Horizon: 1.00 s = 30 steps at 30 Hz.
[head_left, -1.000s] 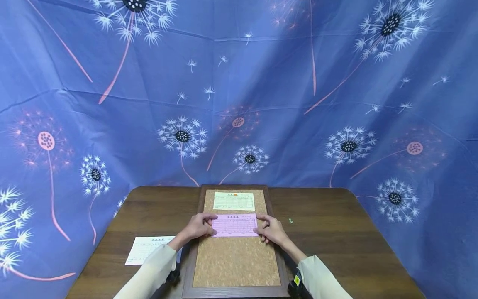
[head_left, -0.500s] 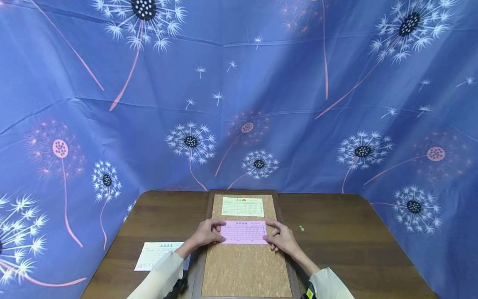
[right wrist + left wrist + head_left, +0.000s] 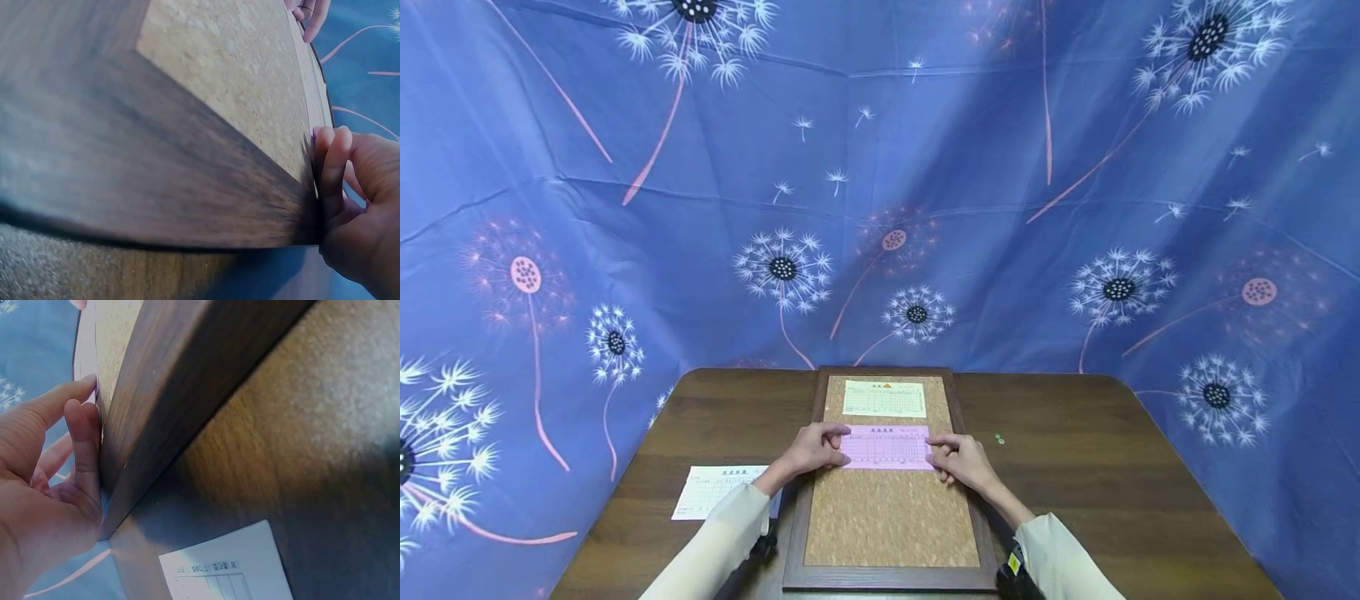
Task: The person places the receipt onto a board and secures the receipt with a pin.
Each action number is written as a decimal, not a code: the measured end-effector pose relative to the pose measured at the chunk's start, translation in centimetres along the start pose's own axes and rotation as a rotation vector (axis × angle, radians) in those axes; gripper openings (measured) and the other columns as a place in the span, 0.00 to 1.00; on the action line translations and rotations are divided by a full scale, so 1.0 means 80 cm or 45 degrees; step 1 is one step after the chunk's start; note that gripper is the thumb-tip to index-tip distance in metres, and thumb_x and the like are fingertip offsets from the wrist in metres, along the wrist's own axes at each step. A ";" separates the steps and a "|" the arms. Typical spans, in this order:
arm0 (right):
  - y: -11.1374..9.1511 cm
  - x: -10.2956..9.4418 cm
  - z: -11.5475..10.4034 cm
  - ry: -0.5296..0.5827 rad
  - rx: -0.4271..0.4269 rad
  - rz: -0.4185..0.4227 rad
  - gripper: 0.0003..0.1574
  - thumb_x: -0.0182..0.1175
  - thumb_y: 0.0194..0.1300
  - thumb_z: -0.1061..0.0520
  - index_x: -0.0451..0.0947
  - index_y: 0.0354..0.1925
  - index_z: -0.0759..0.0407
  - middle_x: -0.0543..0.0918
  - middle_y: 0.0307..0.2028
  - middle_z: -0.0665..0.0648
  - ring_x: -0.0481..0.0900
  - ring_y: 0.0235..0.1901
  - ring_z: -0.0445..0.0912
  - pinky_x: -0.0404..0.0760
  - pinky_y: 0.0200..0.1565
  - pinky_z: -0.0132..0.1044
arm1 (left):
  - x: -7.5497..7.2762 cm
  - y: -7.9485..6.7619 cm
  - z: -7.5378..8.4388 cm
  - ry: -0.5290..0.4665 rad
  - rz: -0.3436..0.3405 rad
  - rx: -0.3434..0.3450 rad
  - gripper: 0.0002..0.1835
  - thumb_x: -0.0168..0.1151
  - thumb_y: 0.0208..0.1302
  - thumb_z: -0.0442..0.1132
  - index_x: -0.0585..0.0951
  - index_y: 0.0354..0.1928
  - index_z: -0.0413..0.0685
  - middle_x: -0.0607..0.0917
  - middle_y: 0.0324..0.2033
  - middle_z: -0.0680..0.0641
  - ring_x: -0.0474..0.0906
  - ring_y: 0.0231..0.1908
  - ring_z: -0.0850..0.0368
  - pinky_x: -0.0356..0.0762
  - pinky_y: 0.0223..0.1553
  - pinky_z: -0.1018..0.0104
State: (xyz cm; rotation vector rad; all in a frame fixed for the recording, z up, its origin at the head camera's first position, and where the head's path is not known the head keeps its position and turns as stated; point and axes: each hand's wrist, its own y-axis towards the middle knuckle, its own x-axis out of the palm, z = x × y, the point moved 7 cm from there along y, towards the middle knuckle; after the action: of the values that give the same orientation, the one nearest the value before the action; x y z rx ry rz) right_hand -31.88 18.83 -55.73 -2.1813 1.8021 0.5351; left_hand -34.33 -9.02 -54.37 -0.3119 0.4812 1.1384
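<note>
A pink printed form [image 3: 883, 447] lies level across the upper half of a wood-framed cork board [image 3: 891, 525]. At its left edge my left hand [image 3: 812, 450] holds it, index finger at the top corner and thumb near the bottom one. My right hand [image 3: 964, 461] holds the opposite edge in the same manner. Just above, a pale green form [image 3: 883, 400] with an orange mark at its top is on the cork. In the left wrist view, curled fingers [image 3: 81, 431] touch the side of the frame. The right wrist view shows my right hand [image 3: 369, 200] against the frame's edge.
A white printed form [image 3: 711, 492] lies on the brown table [image 3: 1105, 492] left of the board, partly covered by my left sleeve. Tiny green pieces [image 3: 1000, 439] are on the table to the right. A blue dandelion-print cloth [image 3: 1000, 250] hangs behind.
The head view has shifted a little. Both hands keep hold of the pink form, which stays in nearly the same place under the green one.
</note>
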 end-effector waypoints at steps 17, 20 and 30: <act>-0.005 0.007 0.004 0.054 -0.009 -0.119 0.28 0.69 0.61 0.66 0.78 0.59 0.74 0.81 0.22 0.60 0.76 0.15 0.38 0.79 0.17 0.31 | -0.002 -0.006 -0.008 0.173 0.000 0.049 0.32 0.80 0.49 0.34 0.81 0.59 0.33 0.78 0.25 0.47 0.65 0.23 0.64 0.63 0.27 0.73; -0.008 0.005 0.005 0.066 -0.004 -0.124 0.29 0.69 0.62 0.66 0.77 0.60 0.75 0.81 0.23 0.59 0.77 0.16 0.38 0.79 0.18 0.30 | 0.000 -0.006 -0.008 0.157 -0.004 0.047 0.32 0.79 0.49 0.34 0.81 0.59 0.33 0.77 0.24 0.50 0.66 0.22 0.65 0.64 0.25 0.74; -0.011 -0.023 0.002 0.210 -0.033 -0.269 0.30 0.63 0.70 0.64 0.70 0.63 0.81 0.85 0.37 0.70 0.83 0.25 0.38 0.85 0.27 0.31 | -0.004 0.000 -0.008 0.071 -0.005 0.001 0.33 0.79 0.50 0.32 0.80 0.61 0.33 0.78 0.25 0.49 0.68 0.17 0.67 0.67 0.18 0.75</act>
State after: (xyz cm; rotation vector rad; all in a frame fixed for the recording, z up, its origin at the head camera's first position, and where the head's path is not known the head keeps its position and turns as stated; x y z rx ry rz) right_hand -31.31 20.69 -55.09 -2.4600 1.6192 0.3423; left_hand -34.58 -9.59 -54.71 -0.3450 0.5299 1.1276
